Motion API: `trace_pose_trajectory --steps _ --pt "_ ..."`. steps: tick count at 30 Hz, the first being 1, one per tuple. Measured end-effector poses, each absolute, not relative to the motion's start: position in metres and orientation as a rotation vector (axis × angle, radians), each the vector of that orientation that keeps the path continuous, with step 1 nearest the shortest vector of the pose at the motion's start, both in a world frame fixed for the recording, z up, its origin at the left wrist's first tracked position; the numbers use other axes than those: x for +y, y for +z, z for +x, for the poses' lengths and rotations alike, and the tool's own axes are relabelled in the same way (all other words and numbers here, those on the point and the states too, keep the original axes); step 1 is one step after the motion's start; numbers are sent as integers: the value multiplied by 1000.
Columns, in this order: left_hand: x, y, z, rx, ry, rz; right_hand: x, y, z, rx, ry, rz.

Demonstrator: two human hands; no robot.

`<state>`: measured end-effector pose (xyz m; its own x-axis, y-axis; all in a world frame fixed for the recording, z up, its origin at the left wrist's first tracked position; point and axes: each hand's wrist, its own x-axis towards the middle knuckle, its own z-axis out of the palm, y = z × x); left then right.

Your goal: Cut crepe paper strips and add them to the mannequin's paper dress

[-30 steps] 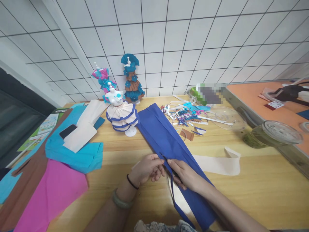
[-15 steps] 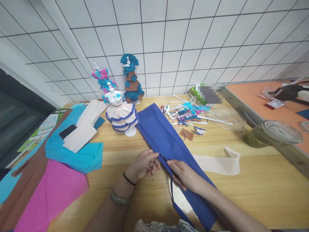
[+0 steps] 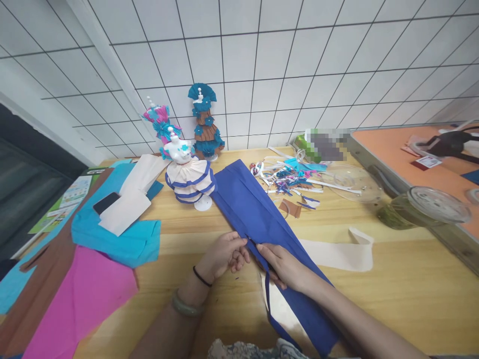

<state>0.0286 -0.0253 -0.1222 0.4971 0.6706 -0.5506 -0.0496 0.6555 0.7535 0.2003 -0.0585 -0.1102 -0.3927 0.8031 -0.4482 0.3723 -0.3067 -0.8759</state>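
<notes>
A long folded sheet of blue crepe paper [image 3: 258, 209] lies slantwise across the table in front of me. My left hand [image 3: 230, 254] pinches its left edge between thumb and forefinger, the other fingers curled. Close beside it, my right hand [image 3: 280, 264] is closed around what look like dark scissors [image 3: 253, 244], mostly hidden by the fingers, with the tip at the paper's edge. From there a narrow blue strip [image 3: 270, 304] hangs loose towards me, partly cut away from the sheet. A piece of white paper [image 3: 288, 316] shows beneath.
Dress-form figures in paper skirts stand at the back, the nearest a cream-and-blue one [image 3: 190, 177]. Coloured paper sheets [image 3: 116, 244] and a phone [image 3: 107, 203] lie left. Paper scraps [image 3: 292, 177], a cream strip [image 3: 337, 254] and a lidded jar [image 3: 422, 207] are right.
My right hand has shifted very slightly left and up along the blue paper's edge, closer to my left hand. The left hand stays at its pinch.
</notes>
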Motion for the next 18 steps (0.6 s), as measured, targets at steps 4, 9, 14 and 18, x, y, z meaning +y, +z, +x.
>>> trace_pose_trajectory --steps 4,9,14,18 --pt "-25 -122 29 968 488 749 -58 -109 200 -1602 1746 -1478" --pt "-25 -122 29 969 487 743 -59 -108 201 -1610 1751 -1482" --pt "-25 -122 29 960 485 739 -57 -109 199 -1603 1752 -1503" --pt "-25 -121 30 962 478 735 -53 -109 198 -1585 1770 -1534"
